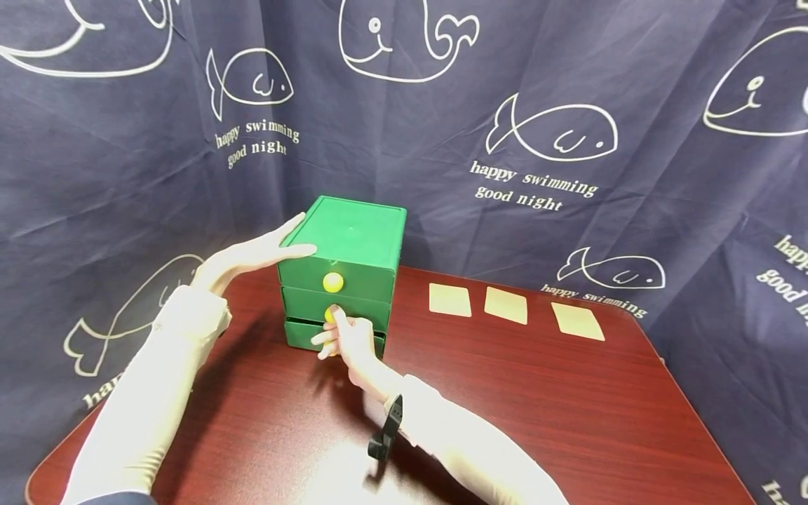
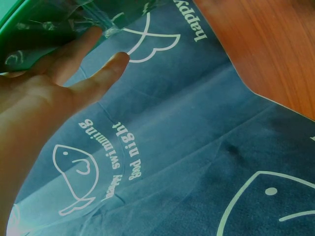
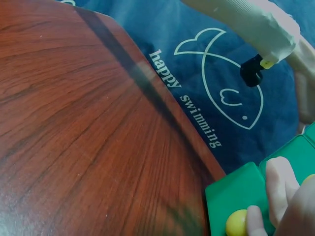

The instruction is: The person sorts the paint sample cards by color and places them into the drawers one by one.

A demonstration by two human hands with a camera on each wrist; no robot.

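A green cabinet (image 1: 353, 231) of three stacked drawers stands on the table, each drawer front bearing a round yellow knob. My left hand (image 1: 252, 256) rests at its upper left edge, thumb over the top and fingers extended along the side. The bottom drawer (image 1: 299, 334) sticks out slightly; the two above look closed. My right hand (image 1: 355, 342) is at the front, its spread fingers touching the bottom yellow knob (image 3: 236, 223). The right thumb is up by the middle yellow knob (image 1: 330, 314), partly covering it. The left wrist view shows the left fingers (image 2: 101, 78) fairly straight.
Three pale yellow paper squares lie in a row right of the cabinet, the nearest to it being one sheet (image 1: 450, 300). The reddish-brown wooden table (image 1: 536, 393) has a dark blue curtain (image 1: 429, 140) with fish drawings close behind and at its sides.
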